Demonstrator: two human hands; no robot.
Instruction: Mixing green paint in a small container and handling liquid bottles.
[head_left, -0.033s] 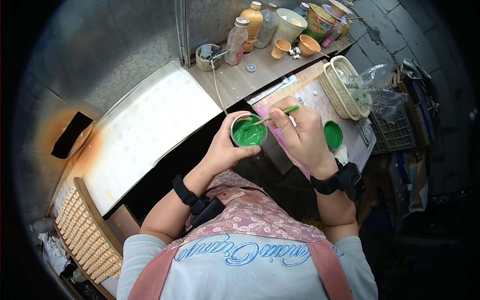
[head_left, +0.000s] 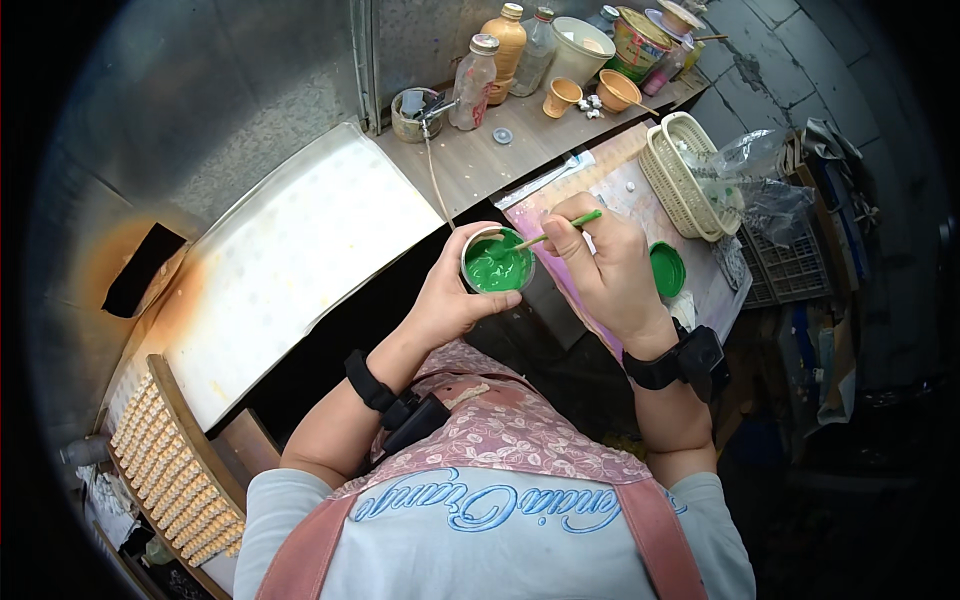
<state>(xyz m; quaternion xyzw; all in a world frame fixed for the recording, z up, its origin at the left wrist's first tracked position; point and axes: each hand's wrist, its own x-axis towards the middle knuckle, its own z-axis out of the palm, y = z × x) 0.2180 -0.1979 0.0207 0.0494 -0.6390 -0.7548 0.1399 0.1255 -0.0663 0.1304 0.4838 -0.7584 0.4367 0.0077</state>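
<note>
The right hand (head_left: pixel 607 268) pinches a thin stick (head_left: pixel 529 242) between thumb and fingers; the left hand (head_left: pixel 455 295) is wrapped around a cup (head_left: pixel 484 236) of green paint (head_left: pixel 498 270). The cup lies left of the pinch and slightly nearer the body. The stick's long axis slants down leftward, its lower end in the paint.

Pale-blue short-sleeved shirt (head_left: pixel 450 560) with blue cursive embroidery (head_left: pixel 478 510), worn under dusty-pink apron (head_left: pixel 520 425) with whitish leaf-like print and plain pink shoulder straps (head_left: pixel 298 548); black wristband (head_left: pixel 650 369) with boxy black device (head_left: pixel 702 362) on each wrist.
</note>
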